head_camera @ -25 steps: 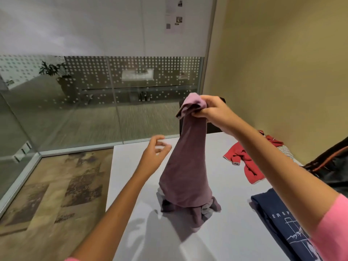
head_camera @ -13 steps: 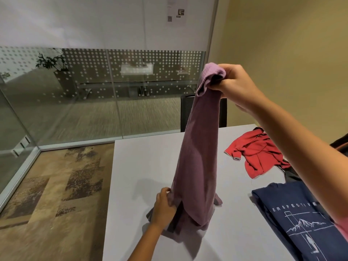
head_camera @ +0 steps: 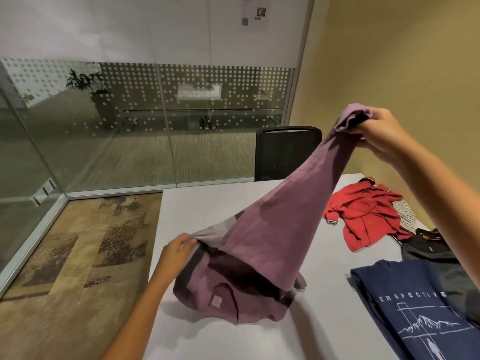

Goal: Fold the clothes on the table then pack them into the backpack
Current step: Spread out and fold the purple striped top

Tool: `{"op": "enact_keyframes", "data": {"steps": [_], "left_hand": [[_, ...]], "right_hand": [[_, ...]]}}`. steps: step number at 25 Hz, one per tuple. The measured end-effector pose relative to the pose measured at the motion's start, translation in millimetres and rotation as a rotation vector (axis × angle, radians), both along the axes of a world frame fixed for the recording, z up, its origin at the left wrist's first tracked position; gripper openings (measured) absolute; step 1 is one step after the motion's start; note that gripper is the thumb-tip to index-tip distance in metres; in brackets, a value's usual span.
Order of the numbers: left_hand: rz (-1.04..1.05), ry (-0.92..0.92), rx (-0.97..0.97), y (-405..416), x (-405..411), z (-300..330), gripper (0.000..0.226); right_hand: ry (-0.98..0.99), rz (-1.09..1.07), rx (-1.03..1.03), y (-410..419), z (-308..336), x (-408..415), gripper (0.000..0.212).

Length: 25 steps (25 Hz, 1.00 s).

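A mauve shirt (head_camera: pixel 280 229) is stretched up from the white table (head_camera: pixel 207 203). My right hand (head_camera: pixel 376 133) grips one bunched end of it high at the upper right. My left hand (head_camera: pixel 176 252) pinches a grey-edged part of the same shirt low at its left side, just above the table. The rest of the shirt lies in a heap on the tabletop, with its collar label showing. A folded navy T-shirt (head_camera: pixel 420 307) with white print lies at the near right. The backpack is not clearly visible.
A crumpled red garment (head_camera: pixel 363 216) lies at the far right, with a striped cloth (head_camera: pixel 405 214) and dark clothes (head_camera: pixel 426 245) beside it. A black chair (head_camera: pixel 283 152) stands behind the table. Glass walls and patterned carpet (head_camera: pixel 78 255) lie to the left.
My right hand has swung the shirt's upper end to the right and lower. My left hand has pulled its lower edge out to the left, spreading the cloth.
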<state>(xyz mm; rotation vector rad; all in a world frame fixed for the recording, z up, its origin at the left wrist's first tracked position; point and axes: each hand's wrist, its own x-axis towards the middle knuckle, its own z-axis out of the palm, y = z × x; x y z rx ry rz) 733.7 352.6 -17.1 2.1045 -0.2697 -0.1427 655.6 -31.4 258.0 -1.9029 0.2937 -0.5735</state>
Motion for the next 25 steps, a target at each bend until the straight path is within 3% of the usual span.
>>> {"op": "enact_keyframes", "data": {"steps": [5, 10, 13, 16, 19, 22, 25], "left_hand": [[0.041, -0.031, -0.198, -9.9, 25.1, 86.5, 0.025], [-0.027, 0.229, -0.621, -47.3, 22.8, 157.3, 0.021], [-0.042, 0.269, -0.760, -72.7, 24.3, 176.5, 0.018], [-0.029, 0.313, -0.738, -93.5, 23.7, 192.0, 0.014], [-0.141, 0.373, -0.703, -108.9, 25.7, 197.7, 0.013], [-0.301, 0.408, -0.711, -116.5, 23.6, 197.8, 0.022], [-0.301, 0.432, -0.834, -117.1, 14.5, 188.2, 0.023]], "right_hand": [[0.152, -0.040, 0.015, -36.0, -64.7, 11.3, 0.035], [0.265, -0.050, -0.172, -24.5, -116.9, 29.9, 0.033], [0.279, 0.130, -0.329, 15.7, -132.9, 28.1, 0.065], [0.055, 0.390, -0.523, 68.3, -133.6, 20.2, 0.110], [-0.131, 0.492, -0.565, 105.5, -124.4, 21.1, 0.119], [-0.244, 0.443, -0.383, 117.9, -109.9, 33.2, 0.099], [-0.358, 0.316, -0.425, 111.8, -105.4, 47.0, 0.037]]}}
